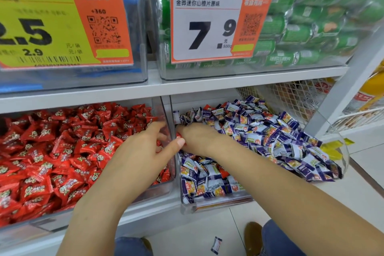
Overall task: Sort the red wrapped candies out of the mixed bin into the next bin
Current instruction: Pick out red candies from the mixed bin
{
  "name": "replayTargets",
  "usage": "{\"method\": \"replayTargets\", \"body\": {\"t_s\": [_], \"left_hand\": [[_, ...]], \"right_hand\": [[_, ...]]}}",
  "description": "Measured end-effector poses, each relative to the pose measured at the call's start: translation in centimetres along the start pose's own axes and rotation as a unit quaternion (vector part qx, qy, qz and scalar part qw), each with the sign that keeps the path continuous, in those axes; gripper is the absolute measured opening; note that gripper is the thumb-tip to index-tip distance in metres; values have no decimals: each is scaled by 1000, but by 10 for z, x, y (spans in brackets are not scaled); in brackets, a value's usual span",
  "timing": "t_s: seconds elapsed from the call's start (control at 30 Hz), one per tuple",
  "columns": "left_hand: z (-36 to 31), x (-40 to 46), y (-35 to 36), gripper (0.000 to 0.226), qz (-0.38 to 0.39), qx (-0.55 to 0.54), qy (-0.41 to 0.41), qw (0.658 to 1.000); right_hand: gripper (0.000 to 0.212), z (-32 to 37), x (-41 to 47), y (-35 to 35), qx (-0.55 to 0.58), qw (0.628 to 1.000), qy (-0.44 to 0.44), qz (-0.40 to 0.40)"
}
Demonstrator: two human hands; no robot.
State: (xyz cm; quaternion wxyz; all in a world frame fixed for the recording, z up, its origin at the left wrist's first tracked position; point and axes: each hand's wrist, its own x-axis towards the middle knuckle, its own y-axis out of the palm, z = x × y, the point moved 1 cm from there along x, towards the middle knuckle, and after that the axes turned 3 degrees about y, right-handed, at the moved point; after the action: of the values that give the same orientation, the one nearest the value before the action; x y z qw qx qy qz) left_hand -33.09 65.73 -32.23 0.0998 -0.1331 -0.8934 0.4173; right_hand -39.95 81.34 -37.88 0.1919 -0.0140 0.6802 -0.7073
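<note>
Shelf (207, 84) with clear bins: the red bin (166, 110) on the left is packed with red candies (62, 145); the mixed bin (188, 203) on the right holds mostly purple-and-white candies (259, 137), heaped and spilling toward its right end, with a few red ones among them — one sits at the back (208, 107), another shows lower down (223, 172).

Step in hand, as I read it: passing a picked red candy over the divider between the two bins. To do it well, lift the piece clear above the divider wall, let go only once it is over the red pile, and do not drag purple wrappers across with it. Next, scan the mixed heap from the top and stir lightly, since more reds are probably buried.

Right hand (199, 139) sits in the near-left corner of the mixed bin, back of hand up, fingers curled down toward the divider; a bit of red wrapper (179, 135) shows at its fingertips right by the wall — it looks like a pinch on a red candy, though the grip itself is mostly hidden. Left hand (143, 151) reaches in over the red bin, fingers bent loosely, thumb stretched right until its tip touches or nearly touches the right hand. Cannot tell whether the left holds anything.

Small stuff: one purple candy (216, 245) lies on the floor by the person's shoe (252, 235).
</note>
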Motion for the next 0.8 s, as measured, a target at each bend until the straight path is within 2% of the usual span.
{"method": "replayTargets", "body": {"t_s": [0.07, 0.13, 0.23, 0.3, 0.4, 0.47, 0.53, 0.6, 0.67, 0.77, 0.8], "left_hand": [[-1, -1, -1, 70, 1, 3, 3, 1000], [-1, -1, -2, 69, 1, 14, 7, 1000], [2, -1, -1, 69, 6, 23, 6, 1000], [3, -3, -2, 67, 12, 28, 3, 1000], [8, -9, -12, 63, 5, 26, -11, 1000], [18, -15, -26, 59, -18, 8, -41, 999], [34, -25, -43, 55, -54, 2, -88, 995], [52, -37, -57, 56, -78, 24, -151, 985], [64, -47, -67, 59, -60, 38, -194, 978], [72, -55, -74, 60, -18, 15, -204, 979], [75, -55, -75, 60, -19, 13, -199, 980]], "right_hand": [[35, -5, -2, -1, 20, 999, 16, -25], [32, -14, -11, -8, 106, 992, 45, -54], [11, -34, -32, -22, 226, 969, 74, -70], [18, -42, -51, -30, 311, 943, 96, -74], [18, -28, -84, -47, 414, 902, 63, -103], [7, 2, -106, -59, 431, 896, 4, -103], [6, 42, -116, -69, 390, 913, -51, -111], [10, 79, -106, -74, 275, 944, -93, -158], [28, 103, -81, -71, 204, 957, -91, -186], [74, 111, -47, -62, 121, 984, -85, -101], [83, 109, -44, -61, 79, 989, -94, -78]]}}
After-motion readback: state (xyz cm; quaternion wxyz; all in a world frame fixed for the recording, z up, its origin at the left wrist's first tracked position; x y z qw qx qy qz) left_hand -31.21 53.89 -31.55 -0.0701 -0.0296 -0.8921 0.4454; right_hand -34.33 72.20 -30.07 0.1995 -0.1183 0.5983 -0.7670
